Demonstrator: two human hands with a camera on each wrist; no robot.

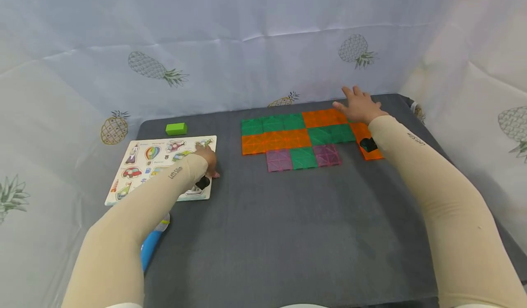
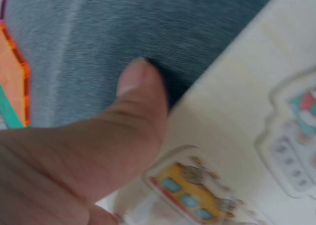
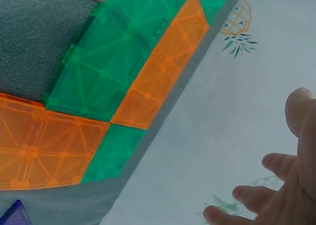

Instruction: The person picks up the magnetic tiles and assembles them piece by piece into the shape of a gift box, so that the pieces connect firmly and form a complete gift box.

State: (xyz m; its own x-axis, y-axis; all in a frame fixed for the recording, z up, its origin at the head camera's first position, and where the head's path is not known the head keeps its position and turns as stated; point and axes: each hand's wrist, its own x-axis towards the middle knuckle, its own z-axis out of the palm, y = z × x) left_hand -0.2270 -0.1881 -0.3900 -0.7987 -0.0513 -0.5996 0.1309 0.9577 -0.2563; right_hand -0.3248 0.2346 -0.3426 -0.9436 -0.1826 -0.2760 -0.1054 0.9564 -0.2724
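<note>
At the left lies a pale puzzle board point(image 1: 141, 162) with picture pieces of vehicles and a balloon. My left hand point(image 1: 209, 158) rests at its right edge; the thumb point(image 2: 140, 87) stretches past the edge over the grey cloth, and the other fingers are partly hidden. My right hand point(image 1: 359, 107) is over the back right of the flat translucent tiles, fingers spread, gripping nothing. Those tiles form a joined patch of orange tiles point(image 1: 325, 118), green tiles point(image 1: 331, 135) and purple tiles point(image 1: 279, 160). More orange tiles point(image 3: 69, 141) show in the right wrist view, partly under my forearm in the head view.
A green block point(image 1: 176, 129) sits behind the board. A blue-handled object point(image 1: 150, 246) is partly covered by my left arm. In the right wrist view a purple pointed piece point(image 3: 17, 215) shows at the corner. White pineapple-print curtain point(image 1: 255, 70) borders the grey table point(image 1: 263, 235).
</note>
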